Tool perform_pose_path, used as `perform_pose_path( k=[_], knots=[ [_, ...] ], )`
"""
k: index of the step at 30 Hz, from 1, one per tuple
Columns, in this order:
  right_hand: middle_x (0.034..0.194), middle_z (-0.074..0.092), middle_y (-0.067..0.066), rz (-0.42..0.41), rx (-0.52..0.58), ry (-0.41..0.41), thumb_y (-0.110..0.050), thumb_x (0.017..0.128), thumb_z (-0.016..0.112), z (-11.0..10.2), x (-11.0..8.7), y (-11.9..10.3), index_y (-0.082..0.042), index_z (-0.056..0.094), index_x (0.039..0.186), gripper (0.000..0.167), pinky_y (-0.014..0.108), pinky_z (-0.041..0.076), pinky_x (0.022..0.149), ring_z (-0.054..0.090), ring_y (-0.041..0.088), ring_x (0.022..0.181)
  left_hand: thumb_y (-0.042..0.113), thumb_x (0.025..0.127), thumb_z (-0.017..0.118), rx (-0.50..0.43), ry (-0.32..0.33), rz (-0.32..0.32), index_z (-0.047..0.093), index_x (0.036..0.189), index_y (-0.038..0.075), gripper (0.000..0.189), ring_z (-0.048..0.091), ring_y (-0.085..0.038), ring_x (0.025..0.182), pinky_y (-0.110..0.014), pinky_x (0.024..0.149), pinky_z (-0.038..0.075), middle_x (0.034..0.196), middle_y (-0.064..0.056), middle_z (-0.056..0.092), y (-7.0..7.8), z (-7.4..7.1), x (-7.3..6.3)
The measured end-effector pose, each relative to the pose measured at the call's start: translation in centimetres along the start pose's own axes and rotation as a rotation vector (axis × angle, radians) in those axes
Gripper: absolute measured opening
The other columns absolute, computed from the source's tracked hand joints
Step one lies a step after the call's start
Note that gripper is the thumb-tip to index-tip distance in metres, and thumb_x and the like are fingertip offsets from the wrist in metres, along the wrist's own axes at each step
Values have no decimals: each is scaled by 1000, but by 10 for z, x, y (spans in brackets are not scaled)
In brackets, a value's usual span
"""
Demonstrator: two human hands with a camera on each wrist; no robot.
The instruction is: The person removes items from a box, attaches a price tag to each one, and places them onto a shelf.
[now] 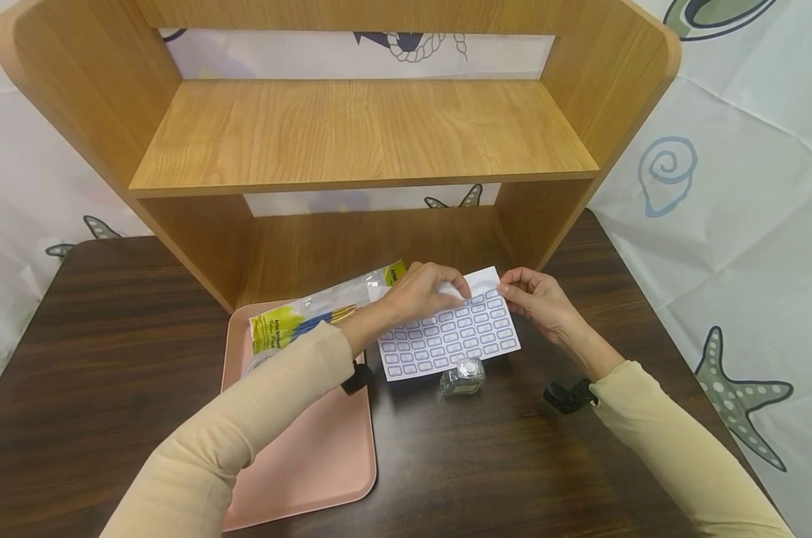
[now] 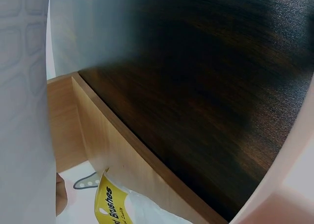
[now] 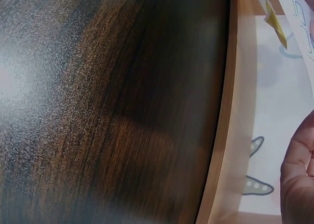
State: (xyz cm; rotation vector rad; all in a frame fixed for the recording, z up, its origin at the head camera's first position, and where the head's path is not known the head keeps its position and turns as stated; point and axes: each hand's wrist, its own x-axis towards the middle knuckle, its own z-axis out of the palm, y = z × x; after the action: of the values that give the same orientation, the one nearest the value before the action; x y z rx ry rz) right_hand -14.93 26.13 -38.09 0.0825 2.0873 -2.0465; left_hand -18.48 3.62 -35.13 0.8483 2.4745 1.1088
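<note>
A white sheet of label stickers [image 1: 439, 344], printed with rows of small purple-framed labels, is held tilted above the table. My right hand [image 1: 538, 302] pinches its upper right edge between thumb and fingers. Reaching across from the left, my left hand [image 1: 427, 293] has its thumb and index fingertips curled together at the top row of labels. In the left wrist view the sheet [image 2: 24, 111] fills the left side and hides most of that hand. Just below the sheet's lower edge is a small clear glass jar [image 1: 462, 377] with a silvery lid.
A pink tray [image 1: 311, 463] lies left on the dark wooden table [image 1: 513, 463]. A clear packet of paint brushes [image 1: 318, 310] with yellow print rests across its far end, partly behind my left arm. The wooden shelf unit [image 1: 365, 134] stands behind.
</note>
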Motion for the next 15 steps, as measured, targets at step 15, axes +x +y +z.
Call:
perform_pose_path(
  k=[15],
  knots=[
    [83, 59, -4, 10, -69, 10, -6, 92, 58, -1, 0, -1, -8, 55, 96, 4, 19, 50, 70, 57, 8, 77, 13, 83, 70, 33, 21, 33, 71, 90, 17, 7, 56, -15, 92, -32, 88, 43, 108, -1, 70, -1, 1, 0]
  ],
)
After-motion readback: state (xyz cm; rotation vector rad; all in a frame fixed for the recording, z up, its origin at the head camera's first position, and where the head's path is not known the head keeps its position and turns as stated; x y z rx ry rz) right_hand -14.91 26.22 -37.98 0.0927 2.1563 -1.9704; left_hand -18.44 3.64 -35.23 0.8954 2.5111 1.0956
